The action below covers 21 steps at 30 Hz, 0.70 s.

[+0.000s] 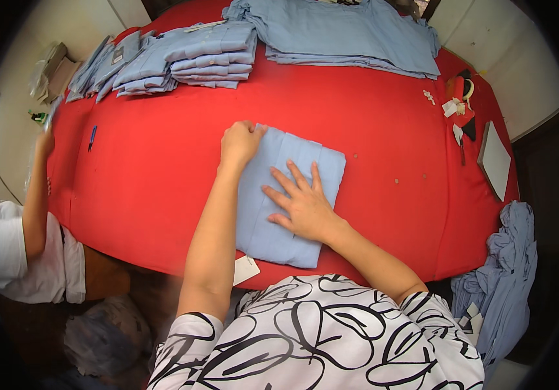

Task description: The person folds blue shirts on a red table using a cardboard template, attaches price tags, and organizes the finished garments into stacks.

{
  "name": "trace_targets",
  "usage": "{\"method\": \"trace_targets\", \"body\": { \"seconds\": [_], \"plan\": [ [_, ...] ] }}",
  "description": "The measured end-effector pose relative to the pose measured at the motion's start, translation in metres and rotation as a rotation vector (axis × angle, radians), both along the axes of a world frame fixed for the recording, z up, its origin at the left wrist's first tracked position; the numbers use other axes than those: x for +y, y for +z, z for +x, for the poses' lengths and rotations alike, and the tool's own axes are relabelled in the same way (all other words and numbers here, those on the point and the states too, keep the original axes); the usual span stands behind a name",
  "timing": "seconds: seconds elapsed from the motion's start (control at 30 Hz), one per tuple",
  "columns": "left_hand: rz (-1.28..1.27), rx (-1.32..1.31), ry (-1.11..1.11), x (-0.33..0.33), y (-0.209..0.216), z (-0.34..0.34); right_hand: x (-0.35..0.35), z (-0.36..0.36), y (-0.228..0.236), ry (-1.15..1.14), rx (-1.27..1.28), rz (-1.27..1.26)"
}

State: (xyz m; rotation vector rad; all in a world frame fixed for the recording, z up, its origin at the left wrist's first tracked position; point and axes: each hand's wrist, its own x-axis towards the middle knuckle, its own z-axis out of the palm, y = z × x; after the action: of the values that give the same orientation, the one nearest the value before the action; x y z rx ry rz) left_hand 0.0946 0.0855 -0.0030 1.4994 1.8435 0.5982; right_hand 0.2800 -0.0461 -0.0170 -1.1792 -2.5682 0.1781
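A light blue folded shirt (270, 240) lies on the red table in front of me, turned slightly clockwise. My left hand (240, 144) is closed at its far left corner, the thumb and fingers pinching the edge of the cloth. Spread flat over the middle of the shirt, my right hand (302, 205) presses on it with fingers apart. A white tag (246, 269) sticks out near the shirt's lower left corner, by the table's front edge.
Stacks of folded blue shirts (211, 62) and a pile of flat blue garments (351, 39) line the far side. A blue pen (92, 138) lies left; tape (468, 89) and a white board (494, 160) right. Blue garments (504, 279) hang at right. Another person's arm (38, 195) reaches in at left.
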Motion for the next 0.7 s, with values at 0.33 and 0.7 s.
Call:
{"method": "trace_targets", "body": {
  "seconds": [0.33, 0.7],
  "plan": [
    [-0.058, 0.264, -0.092, 0.015, -0.026, -0.015, 0.008, 0.006, -0.032, 0.207, 0.051, 0.061],
    [0.127, 0.12, 0.106, -0.101, -0.004, -0.039, -0.038, 0.007, -0.018, 0.16, -0.02, -0.037]
  ]
}}
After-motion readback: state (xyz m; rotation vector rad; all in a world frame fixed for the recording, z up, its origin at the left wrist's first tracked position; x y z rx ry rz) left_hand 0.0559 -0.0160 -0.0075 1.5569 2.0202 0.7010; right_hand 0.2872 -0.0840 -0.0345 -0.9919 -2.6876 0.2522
